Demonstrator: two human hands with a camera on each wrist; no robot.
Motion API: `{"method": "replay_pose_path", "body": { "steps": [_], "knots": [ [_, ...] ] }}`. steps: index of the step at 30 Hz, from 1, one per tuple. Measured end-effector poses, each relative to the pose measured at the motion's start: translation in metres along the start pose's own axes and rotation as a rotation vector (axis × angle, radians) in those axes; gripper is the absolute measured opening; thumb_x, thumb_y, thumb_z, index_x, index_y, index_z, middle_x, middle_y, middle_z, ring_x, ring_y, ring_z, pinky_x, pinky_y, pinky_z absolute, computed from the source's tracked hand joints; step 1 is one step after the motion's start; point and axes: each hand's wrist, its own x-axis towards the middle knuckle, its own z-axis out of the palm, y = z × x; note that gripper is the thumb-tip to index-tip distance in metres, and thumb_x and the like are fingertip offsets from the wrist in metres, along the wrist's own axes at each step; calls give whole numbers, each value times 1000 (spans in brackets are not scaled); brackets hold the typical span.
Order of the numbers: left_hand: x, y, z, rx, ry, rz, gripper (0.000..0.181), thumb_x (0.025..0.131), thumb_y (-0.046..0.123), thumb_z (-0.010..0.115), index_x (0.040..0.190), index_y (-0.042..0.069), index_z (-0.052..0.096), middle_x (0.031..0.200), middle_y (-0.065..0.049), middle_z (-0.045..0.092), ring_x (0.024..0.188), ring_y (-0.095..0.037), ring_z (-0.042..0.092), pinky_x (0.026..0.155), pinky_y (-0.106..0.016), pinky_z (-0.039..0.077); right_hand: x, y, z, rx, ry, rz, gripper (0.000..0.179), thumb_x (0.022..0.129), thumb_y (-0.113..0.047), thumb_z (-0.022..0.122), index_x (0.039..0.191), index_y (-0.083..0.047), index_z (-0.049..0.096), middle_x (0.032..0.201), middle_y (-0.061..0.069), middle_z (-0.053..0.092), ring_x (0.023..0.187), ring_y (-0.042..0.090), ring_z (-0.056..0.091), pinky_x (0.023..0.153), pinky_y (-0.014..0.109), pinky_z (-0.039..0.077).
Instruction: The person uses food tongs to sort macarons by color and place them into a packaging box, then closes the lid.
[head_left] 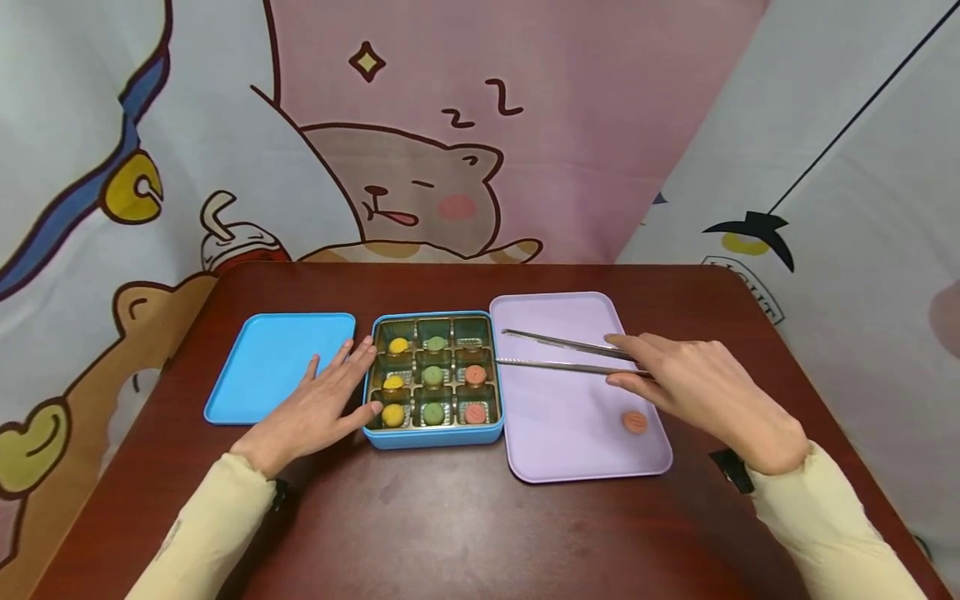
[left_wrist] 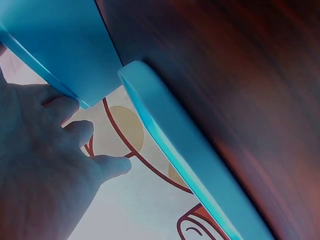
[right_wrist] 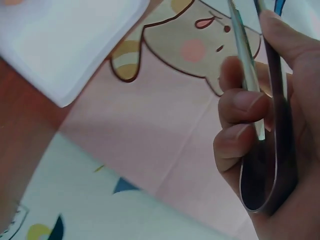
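Note:
My right hand point(head_left: 697, 392) holds metal tongs point(head_left: 562, 367) over the lilac tray point(head_left: 562, 446); the tongs' arms are spread, with nothing between their tips. In the right wrist view, fingers and thumb wrap the tongs point(right_wrist: 270, 170) near their bent end. One pink round piece point(head_left: 634, 422) lies near the tray's front right corner. At the left side of the blue box point(head_left: 435, 438), my left hand point(head_left: 318, 412) rests with fingers spread along its wall. Inside the box's gold divided insert are yellow pieces point(head_left: 393, 415) at left, green pieces point(head_left: 433, 414) in the middle column and two pink pieces point(head_left: 476, 413) at right; the back right compartment holds nothing.
A flat blue lid point(head_left: 273, 367) lies on the brown table point(head_left: 450, 533) to the left of the box, partly under my left hand's outline. The tray stands right against the box's right side. Behind the table hangs a cartoon-printed cloth point(head_left: 570, 125).

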Motion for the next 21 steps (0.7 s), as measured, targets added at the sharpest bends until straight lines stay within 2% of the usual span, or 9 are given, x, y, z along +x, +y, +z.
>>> {"method": "replay_pose_path", "body": {
  "steps": [3, 9, 12, 16, 21],
  "knots": [
    [0, 0, 0, 2, -2, -5, 86, 103, 54, 55, 166, 8, 18, 174, -7, 11, 159, -35, 7, 119, -71, 6, -16, 5, 1, 16, -1, 34, 52, 92, -38, 79, 134, -12, 65, 103, 0, 74, 61, 5, 57, 48, 28, 42],
    [0, 1, -1, -3, -13, -4, 86, 104, 54, 55, 166, 8, 18, 174, -8, 10, 159, -36, 7, 118, -72, 6, -44, 15, 4, 17, 8, 89, 42, 90, -33, 81, 125, -15, 64, 93, -9, 65, 58, -1, 43, 48, 25, 37],
    [0, 0, -1, -1, -14, 1, 86, 104, 54, 55, 166, 8, 18, 174, -7, 10, 159, -37, 7, 118, -72, 6, -55, 20, 5, 12, 24, 99, 39, 93, -31, 79, 122, -12, 62, 90, -9, 60, 57, 0, 40, 47, 25, 36],
    [0, 0, -2, 2, -10, 4, 86, 104, 53, 55, 166, 8, 18, 174, -8, 11, 159, -37, 7, 118, -73, 7, -67, 25, 5, 6, 30, 128, 37, 95, -28, 76, 122, -8, 60, 90, -6, 57, 58, 1, 41, 47, 27, 37],
    [0, 0, -1, 2, -8, 5, 87, 103, 54, 55, 166, 7, 19, 173, -9, 13, 159, -38, 8, 118, -72, 7, -83, 29, 6, 20, 0, 219, 38, 93, -24, 78, 122, -10, 59, 97, -3, 62, 63, 5, 49, 50, 31, 41]
  ]
}}
